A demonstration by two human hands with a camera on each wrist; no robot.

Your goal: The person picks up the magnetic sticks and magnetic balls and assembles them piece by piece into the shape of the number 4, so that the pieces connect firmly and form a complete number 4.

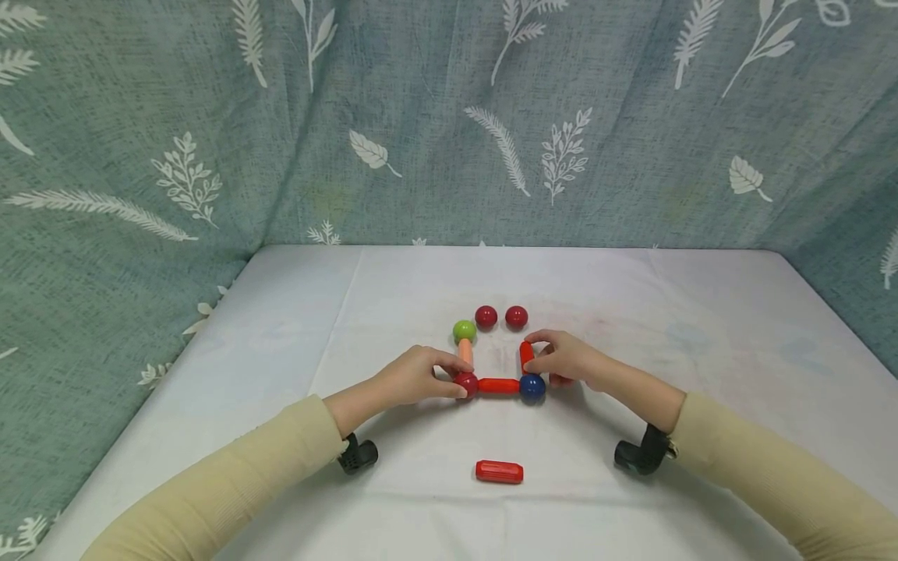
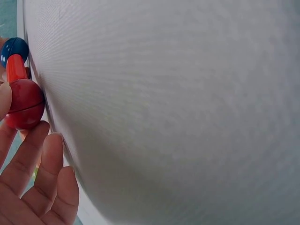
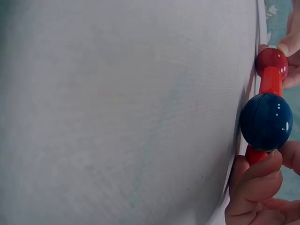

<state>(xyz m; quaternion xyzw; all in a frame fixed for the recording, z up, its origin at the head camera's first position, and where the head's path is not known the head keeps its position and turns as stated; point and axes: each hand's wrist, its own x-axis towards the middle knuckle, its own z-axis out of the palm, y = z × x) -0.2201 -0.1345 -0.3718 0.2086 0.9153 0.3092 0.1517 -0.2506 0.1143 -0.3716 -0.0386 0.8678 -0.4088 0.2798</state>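
Observation:
My left hand [image 1: 415, 375] pinches a red ball [image 2: 26, 104] between thumb and fingers at the near left corner of a joined shape. From that ball a red rod [image 1: 499, 386] runs across to a blue ball [image 1: 532, 388]. A salmon-coloured rod [image 1: 465, 352] leads away from the red ball to a green ball [image 1: 464, 330]. My right hand [image 1: 570, 360] grips a second red rod [image 1: 526, 355], which stands against the far side of the blue ball. In the right wrist view, fingers [image 3: 260, 185] curl beside this rod, just under the blue ball [image 3: 266, 122].
Two loose red balls, one on the left [image 1: 486, 317] and one on the right [image 1: 516, 317], lie beyond the shape. Another red rod [image 1: 500, 471] lies nearer to me on the white tablecloth [image 1: 393, 499]. A patterned green curtain [image 1: 435, 156] hangs behind the table.

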